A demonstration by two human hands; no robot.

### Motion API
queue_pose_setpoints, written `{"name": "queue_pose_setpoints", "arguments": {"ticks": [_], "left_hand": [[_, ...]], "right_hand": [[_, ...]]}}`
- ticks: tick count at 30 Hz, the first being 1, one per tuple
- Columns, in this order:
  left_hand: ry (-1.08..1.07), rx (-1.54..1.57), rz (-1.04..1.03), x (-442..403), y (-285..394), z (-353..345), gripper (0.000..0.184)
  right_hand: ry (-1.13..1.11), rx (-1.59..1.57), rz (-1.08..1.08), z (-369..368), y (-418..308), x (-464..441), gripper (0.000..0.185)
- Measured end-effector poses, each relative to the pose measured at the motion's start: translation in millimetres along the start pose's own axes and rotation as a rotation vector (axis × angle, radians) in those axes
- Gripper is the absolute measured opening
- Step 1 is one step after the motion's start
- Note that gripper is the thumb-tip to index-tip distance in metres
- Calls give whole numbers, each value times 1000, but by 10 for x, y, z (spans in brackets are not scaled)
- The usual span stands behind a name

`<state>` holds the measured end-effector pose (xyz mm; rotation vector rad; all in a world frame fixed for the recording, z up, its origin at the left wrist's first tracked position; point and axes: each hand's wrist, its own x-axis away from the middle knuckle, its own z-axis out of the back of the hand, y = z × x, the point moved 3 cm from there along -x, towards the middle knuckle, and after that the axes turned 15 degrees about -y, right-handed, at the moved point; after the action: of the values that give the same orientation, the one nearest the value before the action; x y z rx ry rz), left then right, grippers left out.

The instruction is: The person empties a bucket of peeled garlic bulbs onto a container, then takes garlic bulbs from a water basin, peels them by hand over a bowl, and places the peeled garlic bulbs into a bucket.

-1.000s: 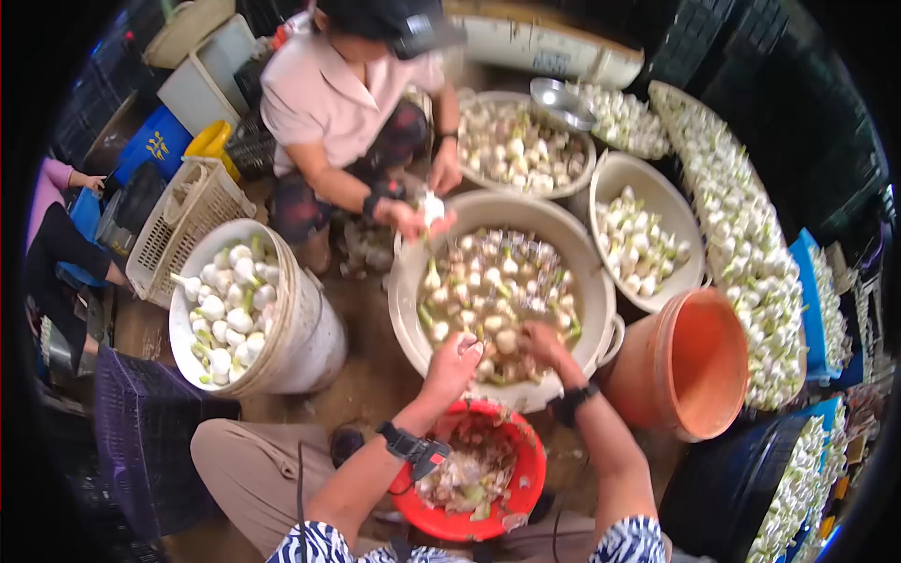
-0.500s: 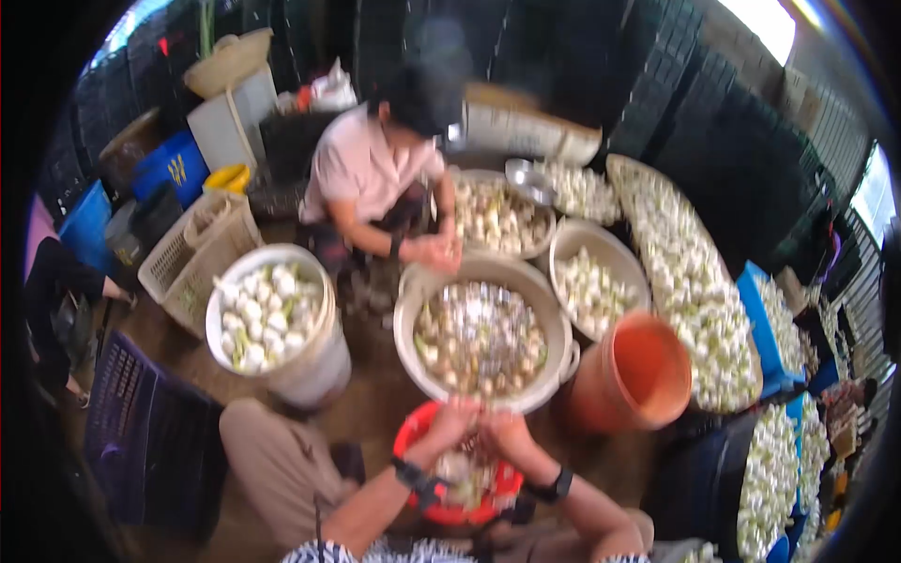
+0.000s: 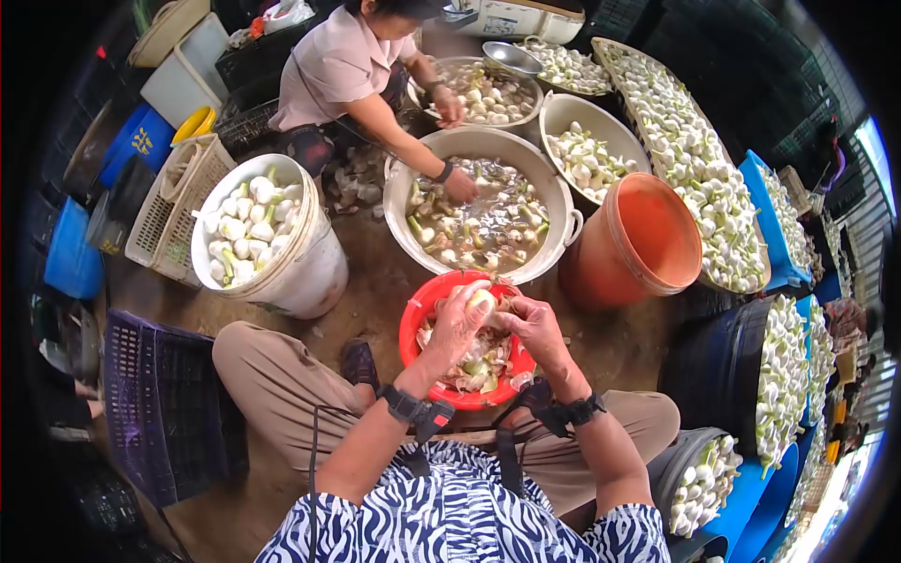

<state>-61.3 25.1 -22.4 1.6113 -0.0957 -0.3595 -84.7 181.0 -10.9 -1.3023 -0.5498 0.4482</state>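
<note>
My left hand (image 3: 452,330) is wrapped around a white garlic bulb (image 3: 482,299) with its fingers closed. From the other side my right hand (image 3: 535,332) pinches at the same bulb. Both hands are held over a red basin (image 3: 410,330), and the bulb is partly covered by fingers. Loose peelings and trimmed stem bits (image 3: 485,364) lie inside the basin. Just beyond it, a wide pale tub (image 3: 401,211) holds water with garlic bulbs and green-stemmed pieces.
Across from me a person (image 3: 338,75) reaches into two tubs. A white bucket (image 3: 314,253) of bulbs stands left, near a dark crate (image 3: 141,403). An orange bucket (image 3: 610,244) is right of the tub. Heaped bulbs (image 3: 690,178) fill containers along the right.
The view has tilted downward and sharpened. A bulb now shows between my hands. The other person's hands, together above the tub before, are now apart, one in the front tub, one at the back tub.
</note>
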Motion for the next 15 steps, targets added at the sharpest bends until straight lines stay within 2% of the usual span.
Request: {"name": "queue_pose_setpoints", "arguments": {"ticks": [2,4,7,9,10,11,13,15], "left_hand": [[-102,-34,39,59,111,-31,50],[-84,-10,18,85,172,-55,47],[-54,25,25,62,77,-36,42],[-2,-152,2,45,63,-60,43],[40,-249,26,56,61,-91,35],[36,-258,30,48,51,-97,35],[37,-437,-13,42,52,-123,32],[33,-404,5,37,54,-140,33]], "right_hand": [[-15,4,-14,-1,63,35,10],[-66,130,-31,11,17,29,11],[-75,79,-45,-5,-47,49,11],[-38,147,18,-74,-99,63,9],[18,335,112,-99,-171,81,8],[78,523,206,-127,-220,88,7],[102,500,207,-141,-189,87,4],[152,518,188,-124,-206,116,3]]}}
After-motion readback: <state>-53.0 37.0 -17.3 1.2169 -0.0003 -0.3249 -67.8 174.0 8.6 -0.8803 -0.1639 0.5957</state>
